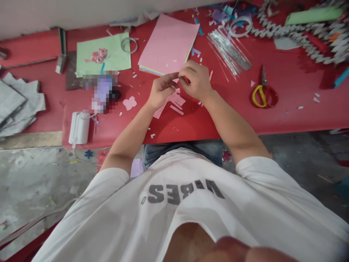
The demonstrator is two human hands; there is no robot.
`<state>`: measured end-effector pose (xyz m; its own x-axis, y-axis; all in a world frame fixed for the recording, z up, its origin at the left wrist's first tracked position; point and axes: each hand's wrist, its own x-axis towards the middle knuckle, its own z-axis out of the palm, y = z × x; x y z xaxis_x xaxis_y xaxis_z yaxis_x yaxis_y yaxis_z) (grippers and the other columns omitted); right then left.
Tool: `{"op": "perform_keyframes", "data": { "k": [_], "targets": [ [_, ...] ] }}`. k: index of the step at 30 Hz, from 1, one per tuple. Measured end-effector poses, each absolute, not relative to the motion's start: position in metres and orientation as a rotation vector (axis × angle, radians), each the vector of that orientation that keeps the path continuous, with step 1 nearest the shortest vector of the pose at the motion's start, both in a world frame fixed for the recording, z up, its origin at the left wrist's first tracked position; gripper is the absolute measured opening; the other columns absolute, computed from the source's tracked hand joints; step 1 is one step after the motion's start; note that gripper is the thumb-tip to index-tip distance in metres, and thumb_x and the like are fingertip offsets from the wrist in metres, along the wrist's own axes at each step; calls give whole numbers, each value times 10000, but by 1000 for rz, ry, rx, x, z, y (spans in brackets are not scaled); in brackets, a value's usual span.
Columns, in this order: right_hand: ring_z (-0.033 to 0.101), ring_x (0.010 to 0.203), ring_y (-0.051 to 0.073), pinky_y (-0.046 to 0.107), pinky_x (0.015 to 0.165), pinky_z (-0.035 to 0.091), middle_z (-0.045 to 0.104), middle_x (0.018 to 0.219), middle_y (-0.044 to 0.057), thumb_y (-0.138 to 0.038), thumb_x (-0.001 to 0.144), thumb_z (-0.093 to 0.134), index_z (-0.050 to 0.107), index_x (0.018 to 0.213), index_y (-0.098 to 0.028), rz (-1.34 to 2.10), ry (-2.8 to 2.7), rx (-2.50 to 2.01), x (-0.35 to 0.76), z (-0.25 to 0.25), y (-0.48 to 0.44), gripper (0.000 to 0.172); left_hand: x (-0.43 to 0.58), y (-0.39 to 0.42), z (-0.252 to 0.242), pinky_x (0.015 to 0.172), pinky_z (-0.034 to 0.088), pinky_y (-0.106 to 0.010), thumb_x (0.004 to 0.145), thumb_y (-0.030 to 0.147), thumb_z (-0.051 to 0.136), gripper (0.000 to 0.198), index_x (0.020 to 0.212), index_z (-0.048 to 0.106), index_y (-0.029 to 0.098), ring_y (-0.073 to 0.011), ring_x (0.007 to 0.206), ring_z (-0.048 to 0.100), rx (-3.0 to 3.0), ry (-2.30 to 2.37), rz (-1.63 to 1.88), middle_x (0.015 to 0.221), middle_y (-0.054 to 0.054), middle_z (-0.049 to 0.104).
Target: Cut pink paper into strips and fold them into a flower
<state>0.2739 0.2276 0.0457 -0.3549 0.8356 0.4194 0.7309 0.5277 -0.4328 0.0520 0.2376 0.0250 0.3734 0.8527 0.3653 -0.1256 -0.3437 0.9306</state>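
My left hand (161,91) and my right hand (196,80) meet over the red table, fingertips close together. Both are closed in a pinch; whatever sits between the fingers is too small and covered to name. Just below them lie cut pink paper strips (177,100), partly hidden by my left hand. A pink flower-shaped paper cutout (129,103) rests left of my left wrist. Beyond my hands is a stack of coloured paper (169,42) with a pink sheet on top. Scissors (263,95) with yellow and red handles lie to the right.
A green sheet (117,60) at the back left carries pink scraps (99,55) and a tape roll (129,45). A white power bank (79,127) lies near the front edge. Thin clear sticks (229,51) and a white ring (241,26) are at the back right.
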Motion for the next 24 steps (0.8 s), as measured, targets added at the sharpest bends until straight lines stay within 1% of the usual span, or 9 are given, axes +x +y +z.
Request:
{"op": "perform_keyframes", "data": {
  "k": [4, 7, 10, 13, 15, 17, 20, 22, 24],
  "targets": [
    [698, 1292, 353, 539, 1039, 595, 718, 1326, 88, -459, 1140, 555, 770, 1147, -343, 302, -2125, -1311, 275, 46, 227, 245, 53, 237, 27, 849, 688, -432, 808, 609, 956, 552, 1239, 877, 273, -261, 915, 833, 1563, 657, 1193, 1181, -62, 860],
    [706, 1276, 333, 508, 1008, 596, 712, 1321, 86, -487, 1150, 548, 764, 1142, -332, 317, -2098, -1319, 275, 46, 226, 265, 54, 237, 28, 869, 690, -443, 785, 581, 985, 527, 1201, 872, 278, -259, 909, 833, 1518, 675, 1175, 1180, -59, 857],
    [732, 1209, 308, 480, 996, 592, 711, 1308, 87, -472, 1152, 552, 748, 1156, -311, 325, -2061, -1323, 274, 46, 225, 254, 55, 237, 27, 894, 689, -460, 776, 523, 1005, 513, 1193, 858, 262, -264, 909, 831, 1468, 713, 1156, 1165, -74, 849],
    [754, 1110, 285, 468, 984, 590, 718, 1302, 89, -482, 1150, 551, 737, 1138, -305, 350, -2016, -1319, 272, 48, 223, 257, 55, 239, 23, 880, 686, -459, 767, 547, 1005, 565, 1226, 855, 253, -264, 894, 826, 1492, 700, 1166, 1111, -73, 839],
    [756, 1087, 281, 470, 975, 592, 731, 1300, 87, -536, 1154, 528, 731, 1120, -307, 374, -2001, -1347, 270, 51, 221, 308, 54, 241, 19, 863, 687, -455, 769, 591, 994, 592, 1239, 856, 258, -262, 888, 826, 1532, 691, 1180, 1126, -72, 834],
    [750, 1074, 287, 485, 958, 589, 754, 1262, 87, -643, 1147, 504, 727, 1088, -309, 400, -1977, -1361, 269, 55, 219, 406, 54, 243, 15, 865, 692, -460, 785, 623, 974, 594, 1246, 855, 268, -265, 905, 830, 1561, 695, 1202, 1191, -78, 829],
    [719, 1017, 272, 487, 916, 576, 794, 1099, 63, -871, 1074, 495, 723, 1019, -335, 437, -1893, -1297, 266, 60, 216, 585, 54, 244, 13, 896, 696, -492, 809, 629, 957, 606, 1284, 842, 269, -292, 957, 836, 1568, 698, 1207, 1246, -96, 816],
    [709, 1000, 263, 481, 909, 576, 804, 1048, 49, -957, 1020, 500, 729, 1052, -356, 462, -1848, -1260, 264, 64, 215, 645, 54, 244, 12, 939, 693, -520, 818, 604, 964, 614, 1306, 829, 255, -323, 1020, 836, 1550, 711, 1185, 1229, -111, 807],
    [734, 1030, 280, 494, 925, 590, 813, 1135, 64, -951, 1015, 521, 739, 1145, -357, 500, -1864, -1251, 263, 67, 215, 646, 53, 244, 13, 986, 682, -544, 822, 553, 978, 576, 1283, 829, 242, -351, 1093, 827, 1523, 725, 1163, 1199, -113, 799]
  ]
}}
